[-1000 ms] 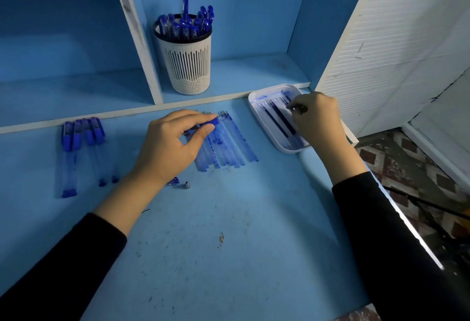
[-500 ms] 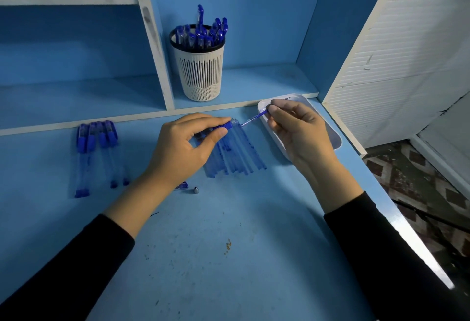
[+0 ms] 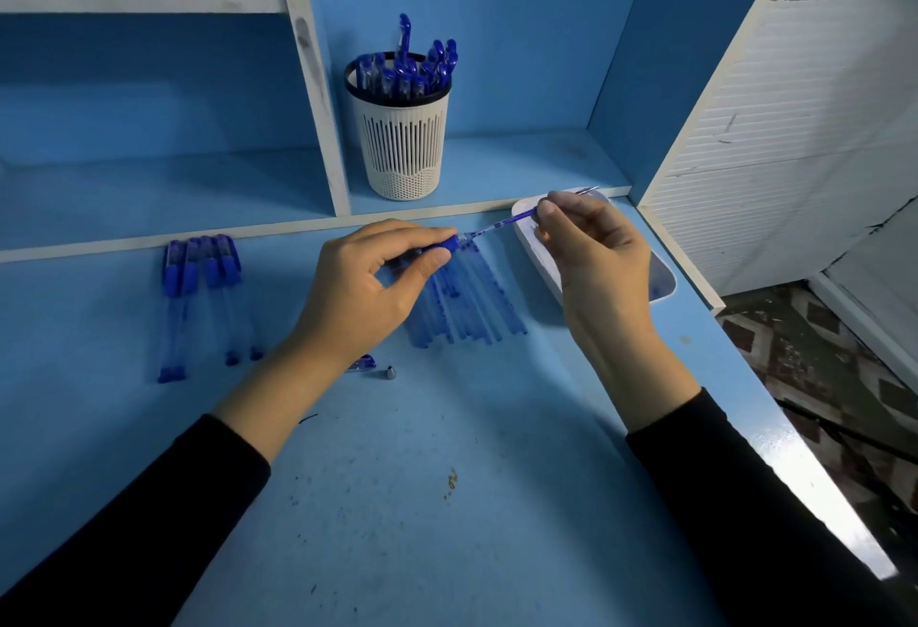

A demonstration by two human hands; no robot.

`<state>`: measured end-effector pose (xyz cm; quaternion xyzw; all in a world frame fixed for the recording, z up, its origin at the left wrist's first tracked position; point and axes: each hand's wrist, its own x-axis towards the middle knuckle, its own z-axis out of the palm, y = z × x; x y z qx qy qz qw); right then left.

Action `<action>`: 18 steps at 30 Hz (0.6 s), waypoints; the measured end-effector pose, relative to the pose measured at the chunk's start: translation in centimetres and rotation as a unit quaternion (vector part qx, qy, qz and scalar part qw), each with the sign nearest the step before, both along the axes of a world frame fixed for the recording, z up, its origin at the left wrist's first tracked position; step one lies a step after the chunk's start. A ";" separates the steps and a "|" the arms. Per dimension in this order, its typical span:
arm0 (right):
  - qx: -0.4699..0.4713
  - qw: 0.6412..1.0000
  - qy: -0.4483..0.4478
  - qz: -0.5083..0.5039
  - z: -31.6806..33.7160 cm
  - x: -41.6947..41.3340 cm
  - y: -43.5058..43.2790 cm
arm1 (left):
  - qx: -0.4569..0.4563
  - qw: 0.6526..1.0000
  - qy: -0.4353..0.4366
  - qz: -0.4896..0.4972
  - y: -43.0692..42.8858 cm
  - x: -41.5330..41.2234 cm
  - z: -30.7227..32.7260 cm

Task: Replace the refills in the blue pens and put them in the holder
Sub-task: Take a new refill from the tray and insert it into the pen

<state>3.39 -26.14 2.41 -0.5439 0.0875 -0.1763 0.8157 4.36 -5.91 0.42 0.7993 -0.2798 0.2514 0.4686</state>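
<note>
my left hand (image 3: 367, 288) pinches the blue pen barrel (image 3: 442, 245), its mouth facing up and right. my right hand (image 3: 596, 249) pinches the refill (image 3: 501, 225), which lies along the barrel's long axis with its near end at that mouth. i judge the push runs down-left. the holder (image 3: 402, 139) stands behind, on the shelf.

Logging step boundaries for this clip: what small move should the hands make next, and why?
Probably the right hand should slide the refill further into the pen barrel that the left hand grips. The refill's end sits at the barrel's open mouth, most of its length is outside, and the two line up.
</note>
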 end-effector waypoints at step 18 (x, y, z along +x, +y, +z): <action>-0.304 0.930 -0.207 0.015 -0.4 -3.4 4.2 | -0.044 0.998 0.004 0.055 2.1 -3.2 0.8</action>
